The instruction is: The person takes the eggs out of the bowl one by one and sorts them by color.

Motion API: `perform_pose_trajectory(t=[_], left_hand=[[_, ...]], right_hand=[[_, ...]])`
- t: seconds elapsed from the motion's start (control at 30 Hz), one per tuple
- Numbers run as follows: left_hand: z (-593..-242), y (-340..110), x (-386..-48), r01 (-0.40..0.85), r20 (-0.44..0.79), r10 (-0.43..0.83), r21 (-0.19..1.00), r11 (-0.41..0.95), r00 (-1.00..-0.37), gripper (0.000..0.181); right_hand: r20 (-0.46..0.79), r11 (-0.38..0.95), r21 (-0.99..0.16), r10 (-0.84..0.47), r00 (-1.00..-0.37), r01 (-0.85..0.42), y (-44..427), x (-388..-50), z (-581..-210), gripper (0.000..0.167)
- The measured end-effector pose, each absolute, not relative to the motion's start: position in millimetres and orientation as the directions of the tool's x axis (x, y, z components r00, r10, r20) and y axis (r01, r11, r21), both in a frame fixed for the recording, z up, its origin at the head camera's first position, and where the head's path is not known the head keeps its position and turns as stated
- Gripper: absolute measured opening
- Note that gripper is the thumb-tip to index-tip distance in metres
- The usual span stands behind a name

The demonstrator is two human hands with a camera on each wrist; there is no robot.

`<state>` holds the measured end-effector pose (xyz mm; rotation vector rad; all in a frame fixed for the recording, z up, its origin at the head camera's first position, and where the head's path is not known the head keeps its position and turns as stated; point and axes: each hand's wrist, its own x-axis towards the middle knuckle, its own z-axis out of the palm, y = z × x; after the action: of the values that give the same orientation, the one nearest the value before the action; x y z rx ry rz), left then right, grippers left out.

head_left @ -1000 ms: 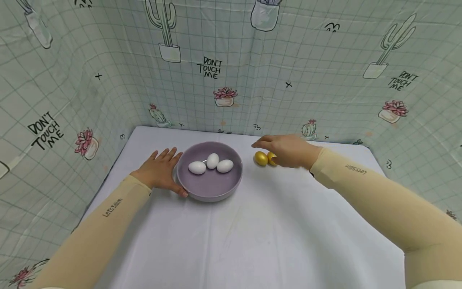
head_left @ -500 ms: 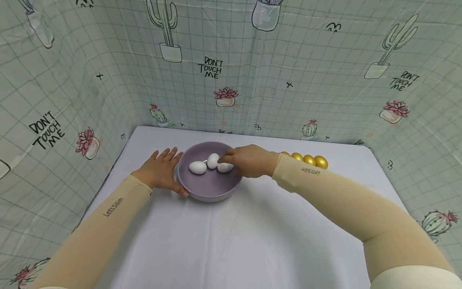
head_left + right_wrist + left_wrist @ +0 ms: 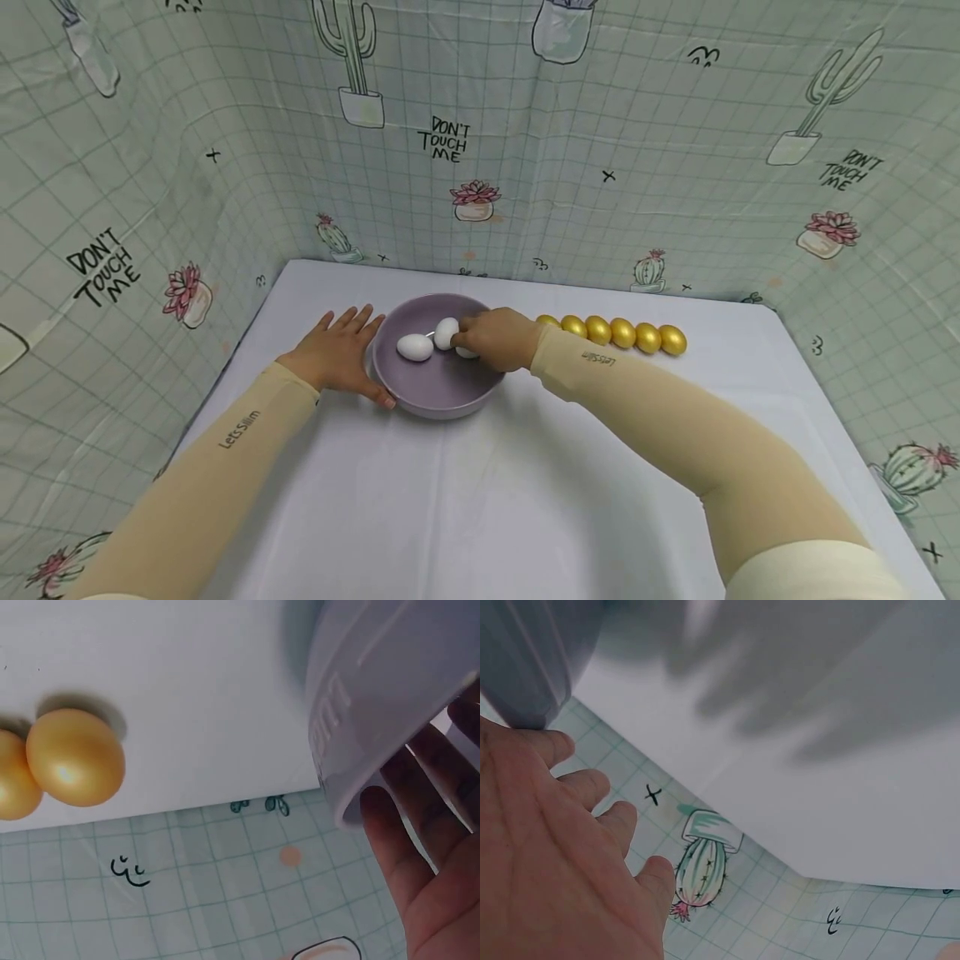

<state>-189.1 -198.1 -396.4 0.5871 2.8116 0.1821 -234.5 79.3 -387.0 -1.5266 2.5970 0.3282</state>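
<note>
A round purple bowl (image 3: 431, 392) stands on the white table with white eggs inside. One white egg (image 3: 415, 347) lies at the left, a second (image 3: 446, 333) by the middle, and a third (image 3: 466, 352) is mostly covered by my right hand (image 3: 504, 337). That hand reaches over the bowl's right rim, its fingertips down at the eggs; whether they pinch one is hidden. In the right wrist view its fingers (image 3: 420, 795) extend past the bowl's rim. My left hand (image 3: 337, 354) rests against the bowl's left side, fingers spread, thumb at the near rim.
Several gold eggs (image 3: 622, 332) form a row on the table (image 3: 480, 500) right of the bowl, partly behind my right forearm. A patterned cloth (image 3: 420, 208) with cactus drawings rises behind the table and along its sides.
My right hand has moved left from the gold eggs into the bowl, then further over the white eggs. More of the gold row shows now. My left hand stays at the bowl.
</note>
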Motion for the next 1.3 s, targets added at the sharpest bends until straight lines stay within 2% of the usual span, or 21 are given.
perform_pose_trajectory(t=[0.27, 0.53, 0.8, 1.17, 1.3], left_hand=[[-396, -198, -188, 0.378, -0.225, 0.409, 0.17, 0.91, -0.884, 0.139], [-397, -199, -189, 0.377, -0.228, 0.409, 0.171, 0.91, -0.884, 0.141], [-396, -199, -189, 0.379, -0.222, 0.412, 0.175, 0.909, -0.884, 0.14], [-395, -198, -189, 0.389, -0.224, 0.415, 0.152, 0.909, -0.882, 0.14], [-395, -197, -189, 0.388, -0.226, 0.415, 0.155, 0.908, -0.881, 0.14]], right_hand=[[-0.235, 0.516, 0.125, -0.815, -0.53, -0.848, 72, -235, -390, 0.032], [-0.241, 0.517, 0.067, -0.822, -0.517, -0.853, 68, -233, -397, 0.038], [-0.228, 0.51, 0.06, -0.83, -0.509, -0.858, 64, -229, -397, 0.032], [-0.264, 0.575, 0.021, -0.786, -0.559, -0.818, 60, -230, -401, 0.04], [-0.263, 0.571, 0.026, -0.788, -0.556, -0.821, 60, -230, -401, 0.04]])
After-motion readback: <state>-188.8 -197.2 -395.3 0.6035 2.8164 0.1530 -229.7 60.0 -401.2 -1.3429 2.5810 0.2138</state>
